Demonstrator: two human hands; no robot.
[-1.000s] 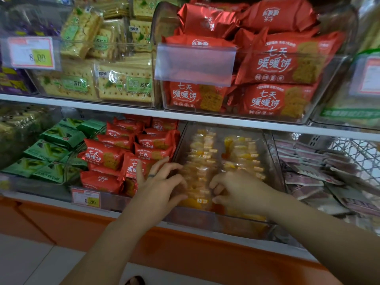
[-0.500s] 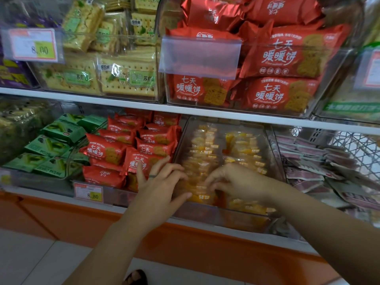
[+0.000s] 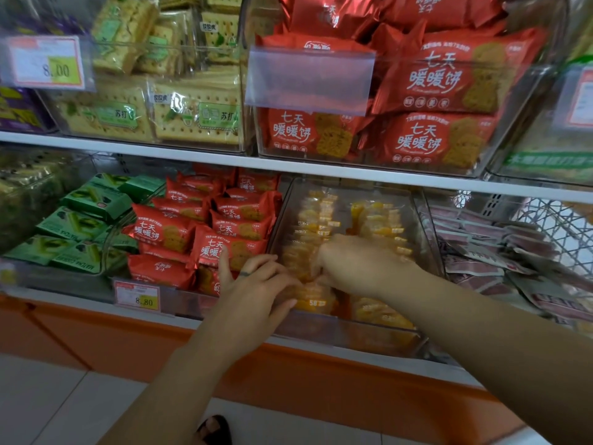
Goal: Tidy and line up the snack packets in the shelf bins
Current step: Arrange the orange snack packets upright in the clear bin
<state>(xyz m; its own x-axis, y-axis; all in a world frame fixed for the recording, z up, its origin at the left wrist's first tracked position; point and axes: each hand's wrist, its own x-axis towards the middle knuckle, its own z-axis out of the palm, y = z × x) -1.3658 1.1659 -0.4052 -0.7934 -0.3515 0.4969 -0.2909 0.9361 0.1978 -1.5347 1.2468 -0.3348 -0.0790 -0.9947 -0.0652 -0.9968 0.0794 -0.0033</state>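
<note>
A clear plastic bin (image 3: 426,248) on the lower shelf holds two rows of yellow snack packets (image 3: 382,220) in clear wrappers. My left hand (image 3: 256,297) lies with its fingers straight against the near end of the left row, at the bin's front left corner. My right hand (image 3: 359,264) reaches into the bin and its curled fingers pinch yellow packets in the middle of the left row. The fingertips of my right hand are hidden among the packets.
Red biscuit packets (image 3: 205,232) fill the bin to the left, green packets (image 3: 80,226) lie further left. Pinkish flat packets (image 3: 491,255) sit in a bin on the right. The upper shelf (image 3: 288,167) carries bins of cracker packs and larger red packets. Price tags hang on bin fronts.
My right hand has moved up and left along the left row of yellow packets. My left hand has stayed at the bin's front left corner.
</note>
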